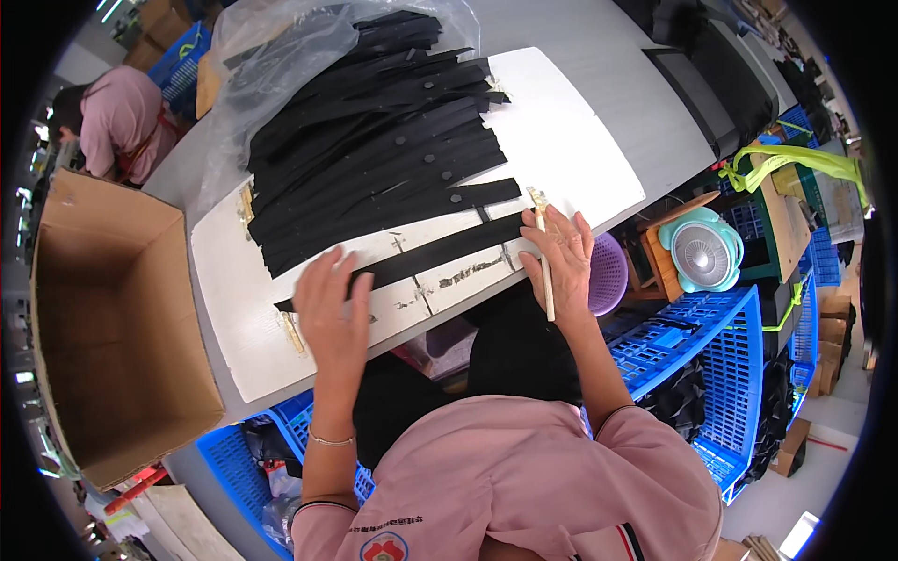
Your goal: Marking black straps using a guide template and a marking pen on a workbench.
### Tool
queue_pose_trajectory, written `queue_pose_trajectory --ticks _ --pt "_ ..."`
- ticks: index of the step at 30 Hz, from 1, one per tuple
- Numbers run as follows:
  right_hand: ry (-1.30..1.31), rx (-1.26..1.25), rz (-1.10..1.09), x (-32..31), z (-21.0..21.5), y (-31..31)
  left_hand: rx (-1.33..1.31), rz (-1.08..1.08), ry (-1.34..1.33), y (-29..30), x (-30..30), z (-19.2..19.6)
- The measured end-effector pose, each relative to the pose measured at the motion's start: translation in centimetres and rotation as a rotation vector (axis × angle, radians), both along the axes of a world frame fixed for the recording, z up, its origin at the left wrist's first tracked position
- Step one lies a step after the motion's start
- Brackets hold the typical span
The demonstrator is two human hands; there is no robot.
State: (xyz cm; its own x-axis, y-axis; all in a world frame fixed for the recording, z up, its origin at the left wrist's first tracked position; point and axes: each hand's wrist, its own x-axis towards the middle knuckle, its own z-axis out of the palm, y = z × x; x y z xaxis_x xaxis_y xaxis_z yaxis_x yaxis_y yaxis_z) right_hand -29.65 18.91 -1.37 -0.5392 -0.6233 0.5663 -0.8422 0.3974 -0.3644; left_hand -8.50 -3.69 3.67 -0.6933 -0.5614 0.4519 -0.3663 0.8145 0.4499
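Observation:
A long black fabric strip (440,254) lies flat across the near part of a white board (571,150). My left hand (332,309) presses down on the strip's left end with its fingers spread. My right hand (561,262) rests flat on the strip's right end and holds a thin wooden stick (545,280) that runs along the hand. Behind the strip a big pile of similar black strips (374,140) with round studs covers the board's far left half.
A clear plastic bag (271,56) lies under the pile's far end. An open cardboard box (112,318) stands at my left. Blue crates (692,337), a small fan (702,251) and a purple basket (608,276) sit below right. Another person (117,122) is far left.

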Motion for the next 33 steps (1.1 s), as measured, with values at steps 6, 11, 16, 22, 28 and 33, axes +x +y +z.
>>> queue_pose_trajectory --ticks 6,11,16,22,28,33 --pt "-0.002 0.027 0.024 -0.7 0.2 0.2 0.025 -0.321 -0.164 6.0 -3.6 -1.0" --pt "-0.053 0.012 0.027 -1.1 0.1 0.6 0.041 -0.292 -0.201 7.4 -2.7 -1.8" --pt "-0.117 0.004 0.047 -1.2 0.9 0.6 0.035 -0.261 -0.204 7.6 -2.6 -1.9" --pt "-0.31 -0.12 0.125 -1.5 3.9 -0.6 0.024 -0.241 -0.182 7.7 -2.5 -2.3" --pt "-0.744 -0.301 0.238 -1.8 3.8 -3.5 0.027 -0.239 -0.174 7.8 -2.6 -2.3" --pt "-0.522 -0.267 0.293 -2.5 1.9 -4.3 0.088 -0.235 -0.154 8.0 -2.4 -2.3"
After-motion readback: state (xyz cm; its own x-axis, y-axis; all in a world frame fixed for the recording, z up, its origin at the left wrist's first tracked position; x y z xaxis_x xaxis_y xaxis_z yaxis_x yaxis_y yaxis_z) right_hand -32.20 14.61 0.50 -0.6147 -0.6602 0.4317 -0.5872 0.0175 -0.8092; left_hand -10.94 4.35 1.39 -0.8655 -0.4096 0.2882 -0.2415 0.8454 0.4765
